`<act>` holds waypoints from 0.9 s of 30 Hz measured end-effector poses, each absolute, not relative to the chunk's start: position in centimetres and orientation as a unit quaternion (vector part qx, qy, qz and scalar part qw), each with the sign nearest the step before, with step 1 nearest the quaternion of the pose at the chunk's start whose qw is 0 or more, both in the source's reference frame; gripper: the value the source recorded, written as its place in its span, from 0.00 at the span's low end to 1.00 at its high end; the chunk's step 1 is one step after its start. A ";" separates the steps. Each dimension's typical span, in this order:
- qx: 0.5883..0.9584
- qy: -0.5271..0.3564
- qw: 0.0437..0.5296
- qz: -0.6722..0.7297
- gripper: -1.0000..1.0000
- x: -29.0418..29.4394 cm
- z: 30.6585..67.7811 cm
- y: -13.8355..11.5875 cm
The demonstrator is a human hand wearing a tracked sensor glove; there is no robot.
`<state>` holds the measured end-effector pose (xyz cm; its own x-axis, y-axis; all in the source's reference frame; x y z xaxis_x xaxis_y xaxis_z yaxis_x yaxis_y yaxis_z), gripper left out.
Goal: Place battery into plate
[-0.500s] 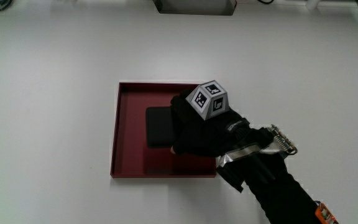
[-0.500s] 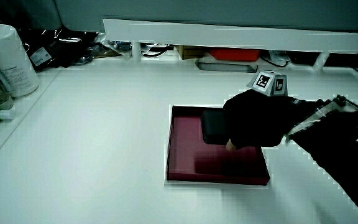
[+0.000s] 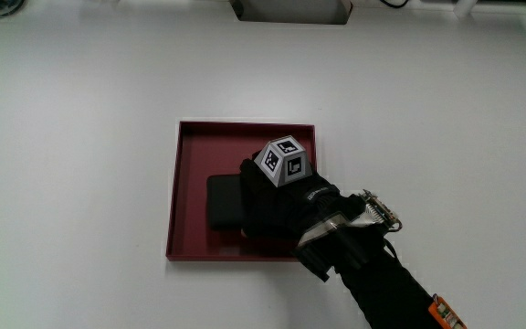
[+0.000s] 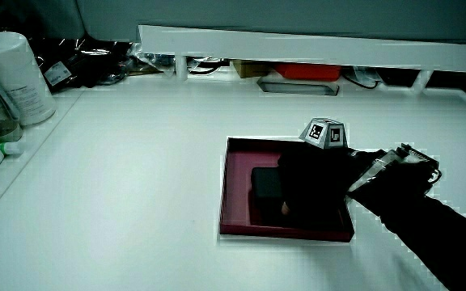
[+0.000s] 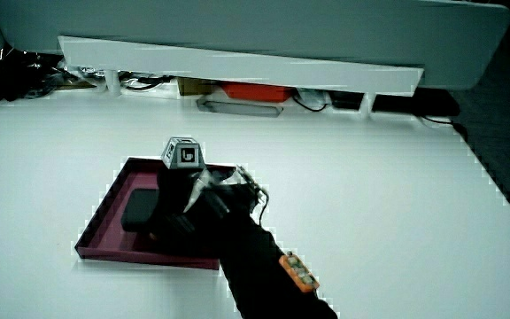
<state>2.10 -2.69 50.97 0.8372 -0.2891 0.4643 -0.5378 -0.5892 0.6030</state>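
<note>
Just now the hand lies over the black battery inside the red plate, mid-frame; whether the grip is closed, I cannot tell.

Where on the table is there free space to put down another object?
The white table is bare around the red plate, up to the low partition. Inside the plate it is crowded: the black battery and the hand fill most of it.

The plate looks matt dark red, the battery matt black, the table smooth white.
</note>
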 end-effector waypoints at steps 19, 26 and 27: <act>0.870 -0.223 0.416 0.144 0.40 2.2 53.0 -1.5; 0.856 -0.222 0.435 0.171 0.22 3.1 53.1 -1.3; 0.857 -0.223 0.428 0.180 0.20 3.4 52.4 -1.3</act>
